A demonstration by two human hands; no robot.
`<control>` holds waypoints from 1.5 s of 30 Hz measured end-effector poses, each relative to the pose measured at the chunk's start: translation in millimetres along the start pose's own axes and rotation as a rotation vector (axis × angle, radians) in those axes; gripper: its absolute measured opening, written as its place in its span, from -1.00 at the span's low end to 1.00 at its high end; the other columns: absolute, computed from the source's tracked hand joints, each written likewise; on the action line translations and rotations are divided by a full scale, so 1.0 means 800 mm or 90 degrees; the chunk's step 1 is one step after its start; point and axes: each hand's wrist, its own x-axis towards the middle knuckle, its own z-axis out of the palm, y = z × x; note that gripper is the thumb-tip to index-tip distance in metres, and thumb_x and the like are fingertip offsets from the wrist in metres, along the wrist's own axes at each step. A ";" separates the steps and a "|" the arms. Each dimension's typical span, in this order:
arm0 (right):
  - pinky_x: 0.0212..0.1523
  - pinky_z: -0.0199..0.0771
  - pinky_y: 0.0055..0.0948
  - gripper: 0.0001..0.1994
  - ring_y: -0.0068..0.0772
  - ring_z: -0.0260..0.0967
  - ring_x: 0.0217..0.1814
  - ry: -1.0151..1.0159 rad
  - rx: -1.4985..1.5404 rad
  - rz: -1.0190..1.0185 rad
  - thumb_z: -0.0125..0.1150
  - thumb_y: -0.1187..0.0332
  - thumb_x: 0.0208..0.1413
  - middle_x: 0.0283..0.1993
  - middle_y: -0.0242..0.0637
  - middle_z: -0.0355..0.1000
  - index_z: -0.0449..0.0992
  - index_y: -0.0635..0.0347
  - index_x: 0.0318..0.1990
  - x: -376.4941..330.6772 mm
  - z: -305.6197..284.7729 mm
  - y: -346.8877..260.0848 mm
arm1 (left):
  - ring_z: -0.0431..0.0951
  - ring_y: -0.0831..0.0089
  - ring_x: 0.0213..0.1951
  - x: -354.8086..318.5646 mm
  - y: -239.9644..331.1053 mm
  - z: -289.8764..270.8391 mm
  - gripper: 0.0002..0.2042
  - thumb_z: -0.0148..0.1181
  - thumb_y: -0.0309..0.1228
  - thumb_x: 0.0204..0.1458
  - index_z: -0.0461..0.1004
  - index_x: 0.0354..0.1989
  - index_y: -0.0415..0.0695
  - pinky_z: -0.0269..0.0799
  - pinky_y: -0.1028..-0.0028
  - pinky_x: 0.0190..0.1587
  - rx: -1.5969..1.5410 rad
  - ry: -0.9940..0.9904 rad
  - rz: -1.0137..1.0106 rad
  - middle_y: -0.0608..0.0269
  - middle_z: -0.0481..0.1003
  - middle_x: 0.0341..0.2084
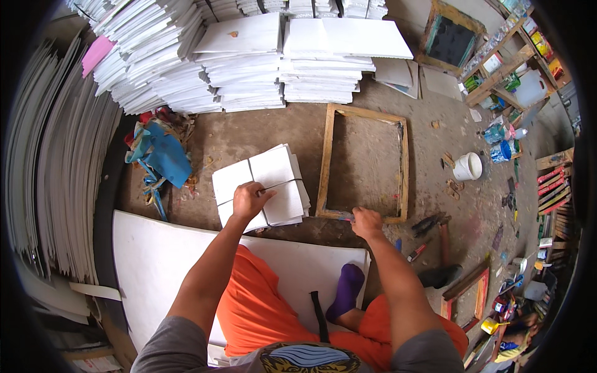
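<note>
A bundle of white sheets (pixel 273 180), bound crosswise with a dark strap (pixel 253 168), lies on the floor in front of me. My left hand (pixel 250 200) rests on top of it, fingers closed round the strap near its crossing. To the right, a rectangular wooden frame (pixel 403 161) lies on the floor, and the floor shows through it. At its near edge my right hand (pixel 367 222) is closed on the wood; some of its fingertips are hidden.
Tall stacks of white sheets (pixel 242 68) stand at the back and left. Blue scraps (pixel 163 155) lie left of the bundle. Rightward are a white bucket (pixel 467 166), scattered tools (pixel 429 225) and crowded shelves (pixel 497 81). A white board (pixel 168 255) lies beneath my legs.
</note>
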 end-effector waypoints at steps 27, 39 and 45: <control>-0.12 0.55 -0.09 -0.65 -0.01 0.59 -0.15 0.050 0.094 -0.174 0.45 0.11 -0.04 -0.26 -0.16 0.62 0.68 0.08 -0.15 -0.014 -0.207 -0.111 | 0.57 -0.01 0.04 -0.015 0.004 0.064 -0.54 0.28 -0.05 0.12 0.58 0.08 -0.10 0.44 0.14 0.11 0.058 0.077 -0.266 -0.08 0.61 -0.06; -0.14 0.57 -0.12 -0.72 -0.10 0.60 -0.17 0.025 0.012 -0.335 0.45 0.17 -0.06 -0.29 -0.24 0.62 0.67 0.10 -0.24 0.007 -0.192 -0.172 | 0.58 0.22 -0.24 -0.064 -0.062 0.044 -0.50 0.22 0.04 0.20 0.46 0.23 0.07 0.54 0.08 -0.11 -0.420 -0.431 -0.543 0.10 0.55 -0.03; -0.15 0.58 -0.14 -0.75 -0.15 0.61 -0.16 0.008 -0.104 -0.374 0.44 0.18 -0.06 -0.28 -0.27 0.62 0.66 0.07 -0.25 0.035 -0.155 -0.185 | 0.61 0.24 -0.21 -0.058 -0.080 0.038 -0.37 0.13 0.18 0.21 0.43 0.24 -0.06 0.54 0.16 -0.07 -0.626 -0.207 -0.630 0.11 0.55 -0.06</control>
